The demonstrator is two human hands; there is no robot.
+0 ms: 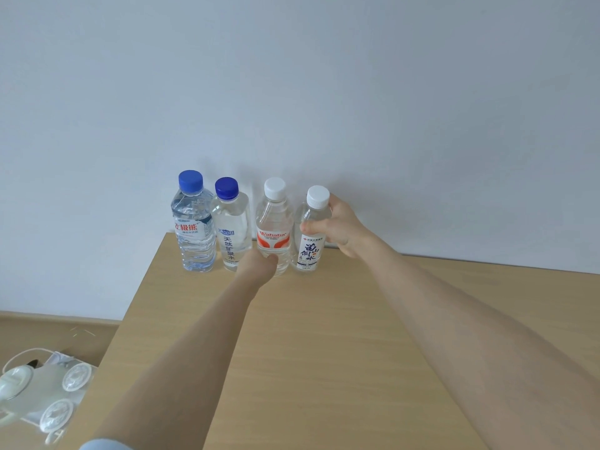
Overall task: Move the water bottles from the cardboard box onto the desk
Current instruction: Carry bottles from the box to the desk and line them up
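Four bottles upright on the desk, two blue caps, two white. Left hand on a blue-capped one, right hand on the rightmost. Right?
Not quite. In the head view the left hand grips the white-capped red-label bottle, third from left, not a blue-capped one. The rest holds: right hand on the rightmost bottle.

You have two blue-capped clear plastic water bottles (194,241) (231,241) and two white-capped ones (273,219) (311,251), four in all, at the back of one light wooden desk (324,336). Your two hands (258,266) (341,227) are over it.
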